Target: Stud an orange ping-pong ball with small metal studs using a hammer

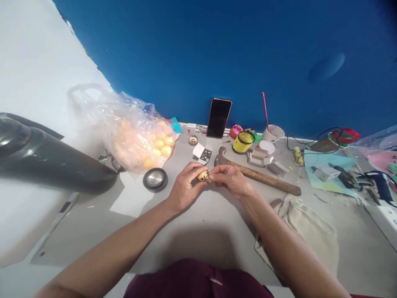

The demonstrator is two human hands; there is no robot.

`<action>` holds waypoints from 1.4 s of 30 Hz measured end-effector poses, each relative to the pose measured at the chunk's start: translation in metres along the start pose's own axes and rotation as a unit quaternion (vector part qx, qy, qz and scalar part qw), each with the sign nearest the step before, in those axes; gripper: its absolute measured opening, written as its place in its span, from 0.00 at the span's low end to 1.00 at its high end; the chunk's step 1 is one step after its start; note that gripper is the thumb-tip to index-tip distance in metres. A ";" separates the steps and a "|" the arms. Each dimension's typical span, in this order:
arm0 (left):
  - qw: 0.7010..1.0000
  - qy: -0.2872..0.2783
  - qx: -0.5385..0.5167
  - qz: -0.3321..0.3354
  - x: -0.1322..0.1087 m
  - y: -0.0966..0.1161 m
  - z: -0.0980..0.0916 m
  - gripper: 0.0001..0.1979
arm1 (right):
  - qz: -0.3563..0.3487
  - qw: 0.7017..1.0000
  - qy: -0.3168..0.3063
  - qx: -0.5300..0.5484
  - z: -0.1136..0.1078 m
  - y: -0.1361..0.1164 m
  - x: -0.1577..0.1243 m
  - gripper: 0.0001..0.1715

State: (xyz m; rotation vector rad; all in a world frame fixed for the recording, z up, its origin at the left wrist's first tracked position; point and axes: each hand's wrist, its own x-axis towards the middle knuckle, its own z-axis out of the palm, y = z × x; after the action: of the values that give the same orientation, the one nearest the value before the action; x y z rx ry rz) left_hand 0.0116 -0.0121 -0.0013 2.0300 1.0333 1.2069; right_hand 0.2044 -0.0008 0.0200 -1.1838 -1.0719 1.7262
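Above grey tabletop (198, 231), left hand (184, 186) and right hand (231, 180) pinch small yellow speckled ball (202, 176).

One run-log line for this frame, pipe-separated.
left hand: holds small yellow ball | right hand: fingers pinch at its side | nearby: hammer, bag of yellow balls | surface: grey table

Yellow ball (202, 176) with dark specks. Yellow-orange balls in clear plastic bag (133, 130). Blue wall (217, 49). Brown wooden hammer handle (266, 179). Yellow cup (243, 142), black rim. Beige cloth (310, 231). Black phone (218, 118). Grey tabletop (201, 223).
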 end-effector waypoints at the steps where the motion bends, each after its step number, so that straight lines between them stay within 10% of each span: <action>1: 1.000 0.002 0.005 0.007 0.000 0.000 0.000 0.16 | 0.001 1.000 -0.001 0.000 0.000 0.000 0.000 0.08; 19: 0.993 0.087 0.072 0.027 -0.005 0.005 0.006 0.15 | 0.045 0.989 -0.005 0.137 0.016 0.002 -0.004 0.14; 42: 0.998 0.017 -0.049 -0.035 -0.001 0.002 0.003 0.14 | -0.023 1.000 -0.003 0.007 0.011 0.002 -0.006 0.15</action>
State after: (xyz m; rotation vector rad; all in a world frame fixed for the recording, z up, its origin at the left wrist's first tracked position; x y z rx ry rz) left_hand 0.0147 -0.0143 -0.0019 1.8897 1.0320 1.2364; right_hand 0.1949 -0.0090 0.0226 -1.1376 -1.0805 1.6993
